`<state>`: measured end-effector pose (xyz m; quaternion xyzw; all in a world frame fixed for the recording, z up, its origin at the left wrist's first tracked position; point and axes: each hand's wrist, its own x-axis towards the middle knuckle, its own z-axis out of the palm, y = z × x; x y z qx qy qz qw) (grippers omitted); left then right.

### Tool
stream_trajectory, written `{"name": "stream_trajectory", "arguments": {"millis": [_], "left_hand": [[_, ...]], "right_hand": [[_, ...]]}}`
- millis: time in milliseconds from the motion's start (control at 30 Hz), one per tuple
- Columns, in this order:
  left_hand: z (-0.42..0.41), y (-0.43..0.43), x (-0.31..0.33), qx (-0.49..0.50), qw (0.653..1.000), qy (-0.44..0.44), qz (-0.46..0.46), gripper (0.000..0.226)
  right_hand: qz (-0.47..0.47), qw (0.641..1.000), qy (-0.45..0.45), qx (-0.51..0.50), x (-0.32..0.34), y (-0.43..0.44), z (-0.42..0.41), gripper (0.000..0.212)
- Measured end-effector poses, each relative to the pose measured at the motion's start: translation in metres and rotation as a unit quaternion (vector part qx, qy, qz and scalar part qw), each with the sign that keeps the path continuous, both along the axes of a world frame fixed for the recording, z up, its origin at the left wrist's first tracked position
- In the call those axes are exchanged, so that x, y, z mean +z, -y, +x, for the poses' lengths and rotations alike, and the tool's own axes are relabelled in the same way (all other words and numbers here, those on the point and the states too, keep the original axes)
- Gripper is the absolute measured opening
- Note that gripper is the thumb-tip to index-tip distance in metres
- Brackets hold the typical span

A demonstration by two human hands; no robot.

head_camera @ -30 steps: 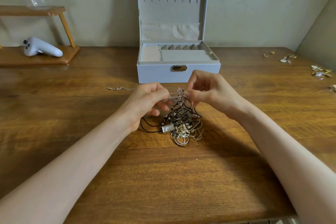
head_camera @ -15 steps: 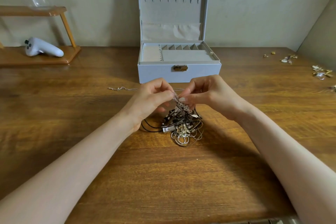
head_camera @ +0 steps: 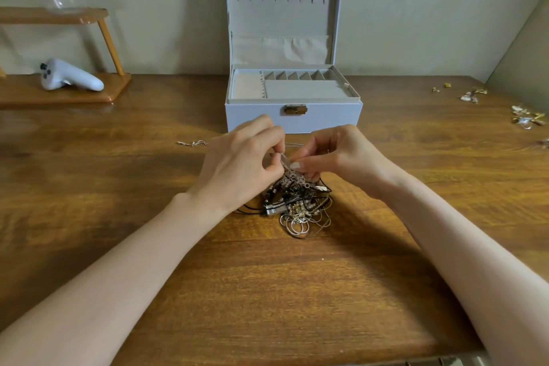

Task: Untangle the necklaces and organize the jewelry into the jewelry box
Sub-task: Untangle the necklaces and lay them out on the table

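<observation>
A tangle of necklaces (head_camera: 297,202), black cords mixed with silver and gold chains, lies on the wooden table in front of me. Just above its far side my left hand (head_camera: 240,163) and my right hand (head_camera: 332,157) meet, both pinching the same silver chain (head_camera: 284,162) that rises out of the pile. Behind them stands the pale blue jewelry box (head_camera: 292,116) with its lid up, showing a beige tray with small compartments. A thin silver necklace (head_camera: 193,143) lies loose on the table to the left of my hands.
A wooden shelf stand (head_camera: 68,95) at the back left holds a white game controller (head_camera: 69,76). Small earrings and charms (head_camera: 525,117) are scattered at the far right by the wall. The table's (head_camera: 267,291) near edge runs along the bottom of the view.
My two hands have come closer together and dropped slightly toward the pile, still pinching the silver chain. The box and the loose necklace have not moved.
</observation>
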<state>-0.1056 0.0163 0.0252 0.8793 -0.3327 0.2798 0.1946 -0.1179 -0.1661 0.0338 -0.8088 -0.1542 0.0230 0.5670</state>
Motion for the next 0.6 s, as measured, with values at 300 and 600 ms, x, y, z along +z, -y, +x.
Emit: {"name": "stream_trajectory", "arguments": {"millis": [300, 600], "left_hand": [[0.008, -0.006, 0.002, 0.075, 0.99, -0.071, -0.091, 0.01], [0.006, -0.005, 0.006, -0.032, 0.909, -0.34, -0.238, 0.011]], "right_hand": [[-0.012, 0.998, 0.047, 0.036, 0.006, 0.005, -0.001, 0.027], [-0.03, 0.998, 0.03, 0.05, 0.006, 0.01, 0.0, 0.029]]}}
